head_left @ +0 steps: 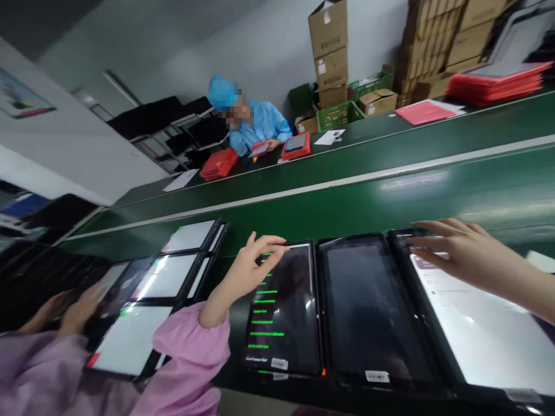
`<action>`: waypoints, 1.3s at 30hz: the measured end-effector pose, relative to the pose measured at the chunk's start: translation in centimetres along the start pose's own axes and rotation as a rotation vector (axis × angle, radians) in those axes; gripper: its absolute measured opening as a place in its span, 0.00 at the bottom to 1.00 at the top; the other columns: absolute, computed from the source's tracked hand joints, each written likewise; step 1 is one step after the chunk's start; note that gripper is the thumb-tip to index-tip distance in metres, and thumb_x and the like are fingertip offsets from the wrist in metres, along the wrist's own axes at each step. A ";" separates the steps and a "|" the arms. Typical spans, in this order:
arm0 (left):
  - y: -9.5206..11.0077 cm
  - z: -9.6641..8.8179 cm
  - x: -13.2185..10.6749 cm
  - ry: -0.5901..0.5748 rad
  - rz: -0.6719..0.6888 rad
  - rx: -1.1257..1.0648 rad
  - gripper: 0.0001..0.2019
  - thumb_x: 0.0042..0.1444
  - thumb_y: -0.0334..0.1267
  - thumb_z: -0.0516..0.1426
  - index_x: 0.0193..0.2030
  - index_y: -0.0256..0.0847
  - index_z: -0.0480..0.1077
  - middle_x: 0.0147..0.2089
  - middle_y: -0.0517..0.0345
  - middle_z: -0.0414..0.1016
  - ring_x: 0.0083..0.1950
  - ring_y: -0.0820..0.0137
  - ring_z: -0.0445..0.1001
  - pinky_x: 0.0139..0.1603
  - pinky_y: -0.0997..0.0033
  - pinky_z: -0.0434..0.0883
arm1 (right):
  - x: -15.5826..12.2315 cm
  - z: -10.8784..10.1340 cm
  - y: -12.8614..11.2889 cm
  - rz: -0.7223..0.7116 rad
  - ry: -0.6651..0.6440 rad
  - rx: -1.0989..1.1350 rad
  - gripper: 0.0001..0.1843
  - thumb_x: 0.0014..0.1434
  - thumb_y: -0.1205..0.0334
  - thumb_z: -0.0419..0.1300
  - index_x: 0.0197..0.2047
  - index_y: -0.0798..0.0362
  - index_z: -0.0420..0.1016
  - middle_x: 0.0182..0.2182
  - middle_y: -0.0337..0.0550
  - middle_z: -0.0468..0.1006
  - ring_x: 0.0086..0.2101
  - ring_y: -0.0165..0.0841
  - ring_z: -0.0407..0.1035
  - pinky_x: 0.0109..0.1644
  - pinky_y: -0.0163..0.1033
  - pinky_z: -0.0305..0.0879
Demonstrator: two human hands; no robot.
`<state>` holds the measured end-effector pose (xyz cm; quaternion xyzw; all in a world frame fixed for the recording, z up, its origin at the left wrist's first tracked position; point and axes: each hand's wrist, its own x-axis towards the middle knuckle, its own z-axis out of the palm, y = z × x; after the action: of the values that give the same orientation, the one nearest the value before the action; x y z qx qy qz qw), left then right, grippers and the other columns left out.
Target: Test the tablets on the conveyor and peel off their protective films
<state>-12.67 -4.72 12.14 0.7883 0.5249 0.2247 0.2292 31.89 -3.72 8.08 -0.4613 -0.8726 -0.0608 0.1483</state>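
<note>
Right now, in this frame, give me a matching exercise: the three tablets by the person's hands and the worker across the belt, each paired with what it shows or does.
Column 1:
1. Left tablet, at the left hand
2. Right tablet, at the right hand
3. Middle tablet
4. Worker in a blue hooded suit

Column 2:
A. Dark screen, no lines lit
B. Green lines on a dark screen
C. Bright white screen
D. Holding a red-edged item

Pairs: 1-B, 2-C, 3-A, 4-D.
</note>
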 end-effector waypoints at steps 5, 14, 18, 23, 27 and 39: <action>-3.3 -0.9 -2.8 0.106 -0.141 0.114 0.15 0.68 0.53 0.53 0.51 0.47 0.71 0.47 0.55 0.88 0.52 0.58 0.86 0.82 0.31 0.44 | 0.6 1.0 0.8 -0.121 0.147 -0.005 0.48 0.72 0.26 0.31 0.41 0.38 0.89 0.41 0.56 0.85 0.35 0.49 0.79 0.26 0.47 0.71; -5.2 1.3 -2.2 0.080 -0.179 0.164 0.14 0.70 0.43 0.49 0.58 0.47 0.66 0.62 0.51 0.82 0.69 0.60 0.75 0.80 0.27 0.29 | -0.7 3.5 2.7 0.018 0.106 0.035 0.52 0.66 0.19 0.27 0.42 0.34 0.88 0.43 0.54 0.85 0.39 0.49 0.79 0.35 0.55 0.76; -5.2 0.3 -3.0 0.072 -0.133 0.151 0.12 0.71 0.43 0.49 0.54 0.47 0.68 0.46 0.60 0.87 0.57 0.63 0.84 0.81 0.32 0.28 | 0.1 2.0 2.0 -0.032 0.118 -0.024 0.47 0.69 0.22 0.31 0.37 0.35 0.88 0.39 0.53 0.85 0.36 0.48 0.78 0.30 0.52 0.73; -5.3 -1.0 -3.6 0.219 -0.136 0.167 0.12 0.71 0.45 0.48 0.52 0.48 0.68 0.48 0.57 0.87 0.56 0.60 0.85 0.81 0.29 0.35 | 3.6 0.5 -4.0 -0.311 0.287 -0.213 0.40 0.80 0.47 0.33 0.42 0.42 0.88 0.46 0.52 0.84 0.40 0.45 0.78 0.33 0.49 0.71; -5.1 -0.5 -2.5 0.173 -0.135 0.198 0.10 0.69 0.43 0.49 0.52 0.48 0.67 0.50 0.56 0.87 0.59 0.60 0.83 0.80 0.26 0.34 | 6.7 2.8 -8.6 -0.396 0.168 -0.121 0.33 0.80 0.50 0.36 0.58 0.46 0.83 0.56 0.53 0.80 0.47 0.45 0.77 0.40 0.48 0.72; -4.9 1.3 -1.7 0.041 -0.084 0.244 0.10 0.71 0.38 0.48 0.52 0.47 0.69 0.54 0.56 0.85 0.60 0.62 0.80 0.80 0.26 0.34 | 7.7 6.0 -8.6 -0.355 0.054 0.015 0.35 0.79 0.43 0.37 0.56 0.46 0.84 0.56 0.54 0.80 0.49 0.50 0.77 0.40 0.50 0.73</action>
<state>-16.05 -4.79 8.01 0.7828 0.5856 0.1656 0.1299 19.48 -1.10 5.04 -0.2971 -0.9365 -0.0916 0.1621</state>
